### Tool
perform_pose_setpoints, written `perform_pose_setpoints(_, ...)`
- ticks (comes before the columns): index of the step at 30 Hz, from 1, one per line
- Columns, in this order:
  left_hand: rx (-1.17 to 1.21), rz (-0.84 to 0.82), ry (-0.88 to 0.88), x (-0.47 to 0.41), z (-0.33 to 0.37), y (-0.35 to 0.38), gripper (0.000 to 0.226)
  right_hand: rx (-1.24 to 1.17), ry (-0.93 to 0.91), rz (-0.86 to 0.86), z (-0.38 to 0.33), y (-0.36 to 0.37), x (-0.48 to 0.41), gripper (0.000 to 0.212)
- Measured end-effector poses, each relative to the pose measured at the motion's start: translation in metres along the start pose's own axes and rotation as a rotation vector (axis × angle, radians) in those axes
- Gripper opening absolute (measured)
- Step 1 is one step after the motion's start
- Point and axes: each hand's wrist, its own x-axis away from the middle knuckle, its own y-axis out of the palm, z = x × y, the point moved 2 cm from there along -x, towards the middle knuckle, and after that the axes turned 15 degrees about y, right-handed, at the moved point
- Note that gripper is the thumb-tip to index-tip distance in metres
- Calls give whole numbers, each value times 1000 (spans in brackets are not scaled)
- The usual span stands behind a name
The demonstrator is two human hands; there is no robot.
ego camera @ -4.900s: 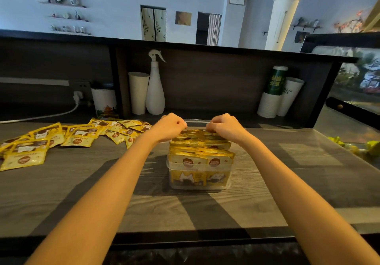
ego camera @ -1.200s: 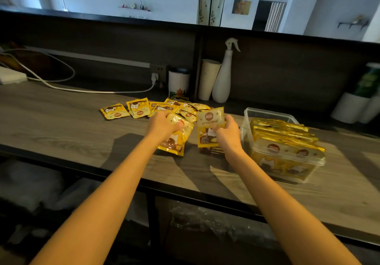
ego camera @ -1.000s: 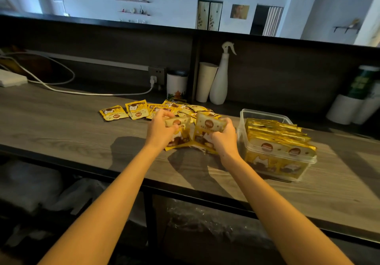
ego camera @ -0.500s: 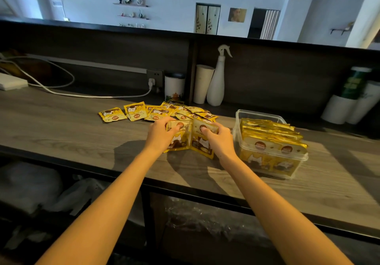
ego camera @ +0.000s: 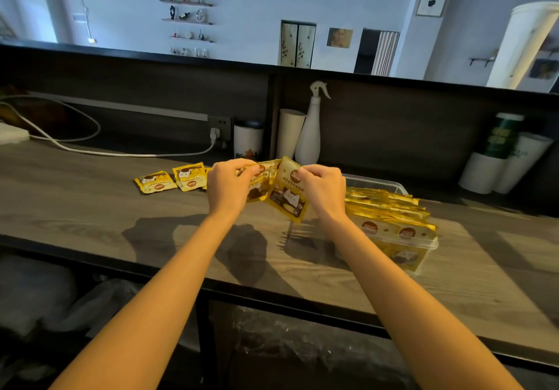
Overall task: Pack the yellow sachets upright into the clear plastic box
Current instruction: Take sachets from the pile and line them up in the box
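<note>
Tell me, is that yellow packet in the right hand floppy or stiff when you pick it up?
Probably a bit floppy: the sachet hangs tilted from the right hand, pinched near its top edge. It likely feels light, since a pinch alone carries it. Its shiny foil may be slippery.

A grey wood-grain counter [ego camera: 90, 196] bears loose yellow sachets [ego camera: 169, 178], a clear plastic box [ego camera: 423, 241] and a white cable [ego camera: 90, 150].

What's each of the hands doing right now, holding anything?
Left hand: closed, gripping yellow sachets above the counter.
Right hand: closed, pinching the top edge of the front sachet.
</note>
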Motion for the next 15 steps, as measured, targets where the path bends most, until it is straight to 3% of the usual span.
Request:
perform_pose_setpoints(8,95,80,106,-33,40,25,22,-108,-20,93,-31,-43,-34,22)
perform_pose_setpoints(15,190,65,145,-41,65,71,23,-102,34,213,-10,-104,-64,23)
